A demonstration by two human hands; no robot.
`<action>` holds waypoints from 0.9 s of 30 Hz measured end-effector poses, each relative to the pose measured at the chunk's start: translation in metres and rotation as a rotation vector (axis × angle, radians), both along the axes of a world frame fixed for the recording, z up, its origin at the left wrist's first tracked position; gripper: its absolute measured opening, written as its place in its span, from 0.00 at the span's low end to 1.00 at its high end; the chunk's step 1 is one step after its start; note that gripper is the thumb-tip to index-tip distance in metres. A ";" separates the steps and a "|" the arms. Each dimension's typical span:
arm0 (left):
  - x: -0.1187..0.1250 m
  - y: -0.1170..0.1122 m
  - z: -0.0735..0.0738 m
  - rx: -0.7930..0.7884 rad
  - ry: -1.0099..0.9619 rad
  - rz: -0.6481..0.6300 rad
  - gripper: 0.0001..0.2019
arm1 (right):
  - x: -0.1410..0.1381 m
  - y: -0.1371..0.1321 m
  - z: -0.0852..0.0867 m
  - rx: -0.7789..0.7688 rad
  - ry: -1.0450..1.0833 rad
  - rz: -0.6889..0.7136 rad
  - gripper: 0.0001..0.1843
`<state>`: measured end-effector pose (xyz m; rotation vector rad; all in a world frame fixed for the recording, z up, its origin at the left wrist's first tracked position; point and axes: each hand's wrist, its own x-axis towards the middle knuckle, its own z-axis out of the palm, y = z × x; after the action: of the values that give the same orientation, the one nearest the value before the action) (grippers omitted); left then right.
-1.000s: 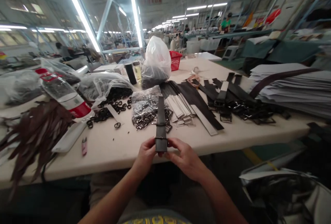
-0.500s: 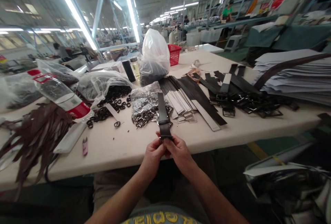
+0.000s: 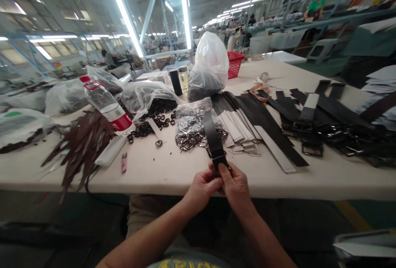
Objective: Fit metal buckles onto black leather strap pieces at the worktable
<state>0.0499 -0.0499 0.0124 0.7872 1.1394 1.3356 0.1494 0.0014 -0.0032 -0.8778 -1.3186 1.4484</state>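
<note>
Both my hands pinch the near end of a black belt strap (image 3: pixel 212 134) at the table's front edge. My left hand (image 3: pixel 202 188) grips it from the left and my right hand (image 3: pixel 235 186) from the right, fingers closed round a metal buckle at the strap's end. The strap runs away from me over a clear bag of metal buckles (image 3: pixel 192 124). Right of it lie rows of black and white-backed straps (image 3: pixel 247 127).
The white table (image 3: pixel 161 169) carries a heap of black rings (image 3: pixel 154 115), brown leather strips (image 3: pixel 83 144), a plastic bottle (image 3: pixel 107 105), plastic bags (image 3: pixel 210 63), a red basket (image 3: pixel 234 63) and finished buckled belts (image 3: pixel 328 123) at right. Other people work far behind.
The view swung left, so everything sits further right. My hands came together on the buckle end and the strap now tilts to the left instead of pointing straight away.
</note>
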 end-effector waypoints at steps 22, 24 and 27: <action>-0.205 0.017 0.000 0.022 1.009 0.503 0.10 | -0.002 0.017 -0.009 0.017 -0.103 0.112 0.28; -0.181 0.020 -0.004 0.045 0.900 0.437 0.17 | -0.004 0.016 -0.009 0.019 -0.127 0.142 0.27; -0.135 0.023 -0.006 0.083 0.580 0.350 0.19 | -0.005 0.013 -0.010 0.043 -0.161 0.172 0.25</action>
<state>-0.0850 -0.0274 0.0059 1.1155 1.7477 1.4925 0.1444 0.0148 -0.0129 -0.8847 -1.5726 1.4992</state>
